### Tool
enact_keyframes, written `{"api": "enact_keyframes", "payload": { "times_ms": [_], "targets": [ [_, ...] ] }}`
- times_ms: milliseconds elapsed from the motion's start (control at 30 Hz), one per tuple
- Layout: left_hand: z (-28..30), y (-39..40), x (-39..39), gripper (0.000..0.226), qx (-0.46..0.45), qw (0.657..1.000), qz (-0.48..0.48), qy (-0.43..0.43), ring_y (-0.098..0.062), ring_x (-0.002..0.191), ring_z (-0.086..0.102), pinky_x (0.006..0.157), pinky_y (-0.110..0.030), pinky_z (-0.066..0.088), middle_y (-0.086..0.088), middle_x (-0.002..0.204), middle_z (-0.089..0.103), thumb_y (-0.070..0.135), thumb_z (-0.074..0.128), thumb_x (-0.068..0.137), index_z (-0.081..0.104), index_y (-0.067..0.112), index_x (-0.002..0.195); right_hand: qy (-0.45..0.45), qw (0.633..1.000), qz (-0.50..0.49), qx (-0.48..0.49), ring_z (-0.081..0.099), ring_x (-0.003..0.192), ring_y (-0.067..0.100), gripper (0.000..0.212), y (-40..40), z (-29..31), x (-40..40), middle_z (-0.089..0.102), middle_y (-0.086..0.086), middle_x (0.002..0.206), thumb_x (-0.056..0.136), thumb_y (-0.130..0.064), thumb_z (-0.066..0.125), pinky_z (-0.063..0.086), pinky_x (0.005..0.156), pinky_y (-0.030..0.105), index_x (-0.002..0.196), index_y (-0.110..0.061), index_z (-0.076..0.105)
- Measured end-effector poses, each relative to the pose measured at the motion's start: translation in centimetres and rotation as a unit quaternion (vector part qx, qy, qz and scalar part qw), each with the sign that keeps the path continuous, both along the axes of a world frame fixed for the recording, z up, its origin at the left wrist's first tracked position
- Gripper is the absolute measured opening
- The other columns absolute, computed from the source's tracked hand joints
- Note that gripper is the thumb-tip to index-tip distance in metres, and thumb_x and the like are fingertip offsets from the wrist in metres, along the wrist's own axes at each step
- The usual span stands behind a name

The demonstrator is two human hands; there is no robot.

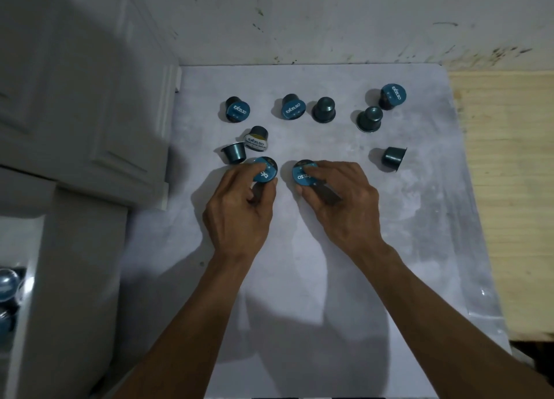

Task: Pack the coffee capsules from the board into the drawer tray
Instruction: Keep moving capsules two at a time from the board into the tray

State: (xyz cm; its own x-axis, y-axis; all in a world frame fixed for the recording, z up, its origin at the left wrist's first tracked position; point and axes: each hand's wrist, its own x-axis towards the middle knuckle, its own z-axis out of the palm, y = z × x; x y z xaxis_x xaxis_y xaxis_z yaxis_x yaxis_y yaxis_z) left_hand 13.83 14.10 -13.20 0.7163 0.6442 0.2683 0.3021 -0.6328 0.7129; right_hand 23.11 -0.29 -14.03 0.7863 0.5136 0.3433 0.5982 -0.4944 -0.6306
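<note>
- Dark teal coffee capsules with blue foil lids [290, 108], scattered over the far half of the pale grey board [329, 248]; two more gripped at its middle.
- Left hand [239, 209] curled shut around one blue-lidded capsule [265, 173], thumb and fingers pinching the body, lid facing up and away, long axis running back toward the wrist.
- Right hand [344, 206] likewise closed on another capsule [304, 175], lid turned up and leftward, dark body lying under the fingers.
- Loose ones mixed: some upside down on their lids, some tipped on their sides, one white-lidded [256, 140].
- Drawer tray [9, 293] at lower left edge, with shiny blue capsules inside.
</note>
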Motion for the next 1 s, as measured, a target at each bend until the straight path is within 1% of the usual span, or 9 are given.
{"api": "enact_keyframes", "payload": {
  "times_ms": [67, 200, 267, 367, 467, 533, 700, 833, 1000],
  "targets": [
    [0.0, 0.1, 0.0, 0.028, -0.012, 1.0, -0.003, -0.014, -0.008, 0.064, 0.057, 0.057, -0.033, 0.057, -0.004, 0.099, 0.071, 0.025, 0.073, 0.086, 0.069, 0.01, 0.109, 0.0, 1.0, -0.015, 0.006, 0.065, 0.095, 0.021, 0.03, -0.1, 0.2, -0.3, 0.073, 0.007, 0.105, 0.08, -0.025, 0.079, 0.044, 0.095, 0.02, 0.105, -0.008, 0.073],
    [0.9, 0.4, -0.9, 0.028, -0.04, 0.999, -0.019, -0.022, -0.014, 0.062, 0.058, 0.056, -0.038, 0.055, -0.002, 0.094, 0.069, 0.026, 0.074, 0.085, 0.069, 0.01, 0.107, 0.006, 0.998, -0.045, 0.035, 0.066, 0.093, 0.019, 0.028, -0.7, 1.7, -1.9, 0.074, 0.005, 0.102, 0.077, -0.018, 0.083, 0.051, 0.089, 0.025, 0.101, -0.008, 0.074],
    [2.2, 0.4, -1.9, 0.027, -0.041, 0.999, -0.018, -0.022, -0.015, 0.062, 0.058, 0.057, -0.038, 0.055, -0.001, 0.093, 0.07, 0.026, 0.075, 0.084, 0.069, 0.011, 0.106, 0.021, 0.997, -0.06, 0.048, 0.065, 0.092, 0.016, 0.026, -1.2, 3.1, -3.2, 0.073, 0.002, 0.102, 0.077, -0.016, 0.083, 0.05, 0.086, 0.021, 0.101, -0.011, 0.074],
    [4.9, -0.2, -3.7, 0.023, -0.033, 0.999, -0.021, -0.037, -0.012, 0.061, 0.058, 0.059, -0.037, 0.054, 0.001, 0.093, 0.07, 0.022, 0.075, 0.082, 0.069, 0.012, 0.102, 0.032, 0.996, -0.063, 0.062, 0.067, 0.089, 0.017, 0.026, -1.8, 5.9, -5.5, 0.073, -0.002, 0.102, 0.078, -0.017, 0.083, 0.055, 0.081, 0.027, 0.102, -0.013, 0.074],
    [8.6, -1.3, -6.6, 0.025, -0.038, 0.998, -0.015, -0.047, -0.009, 0.06, 0.058, 0.058, -0.035, 0.055, 0.003, 0.098, 0.07, 0.024, 0.075, 0.082, 0.069, 0.014, 0.103, 0.024, 0.995, -0.063, 0.08, 0.066, 0.08, 0.012, 0.026, -2.5, 9.3, -8.3, 0.069, -0.011, 0.098, 0.077, -0.019, 0.083, 0.048, 0.077, 0.012, 0.1, -0.015, 0.074],
    [11.1, -1.9, -9.1, 0.025, -0.03, 0.998, -0.017, -0.059, -0.01, 0.059, 0.059, 0.057, -0.034, 0.055, 0.003, 0.099, 0.07, 0.026, 0.075, 0.082, 0.069, 0.014, 0.103, 0.044, 0.992, -0.068, 0.094, 0.064, 0.078, 0.008, 0.026, -3.1, 11.5, -10.4, 0.07, -0.009, 0.094, 0.076, -0.023, 0.082, 0.044, 0.074, 0.006, 0.101, -0.018, 0.074],
    [16.1, -2.4, -17.8, 0.023, 0.004, 0.995, -0.03, -0.092, -0.008, 0.056, 0.058, 0.058, -0.029, 0.052, 0.004, 0.09, 0.069, 0.024, 0.077, 0.078, 0.07, 0.016, 0.099, 0.09, 0.99, -0.033, 0.108, 0.063, 0.081, 0.001, 0.025, -3.3, 15.6, -17.3, 0.07, -0.013, 0.091, 0.075, -0.029, 0.08, 0.049, 0.07, 0.011, 0.099, -0.025, 0.073],
    [19.3, -1.0, -25.0, 0.021, 0.018, 0.995, -0.039, -0.088, -0.005, 0.057, 0.058, 0.061, -0.027, 0.051, 0.012, 0.088, 0.066, 0.024, 0.077, 0.078, 0.071, 0.019, 0.097, 0.112, 0.984, 0.006, 0.14, 0.066, 0.079, 0.007, 0.024, -2.1, 17.4, -22.9, 0.073, -0.009, 0.095, 0.075, -0.025, 0.081, 0.052, 0.069, 0.019, 0.098, -0.02, 0.075],
    [22.8, 3.7, -32.1, 0.027, 0.046, 0.996, -0.005, -0.07, -0.004, 0.059, 0.058, 0.06, -0.016, 0.049, 0.014, 0.078, 0.065, 0.019, 0.084, 0.073, 0.071, 0.021, 0.097, 0.125, 0.976, 0.064, 0.168, 0.066, 0.08, 0.005, 0.025, 1.9, 20.3, -27.7, 0.073, -0.012, 0.095, 0.073, -0.019, 0.083, 0.052, 0.071, 0.018, 0.096, -0.018, 0.075]
  ]
}}
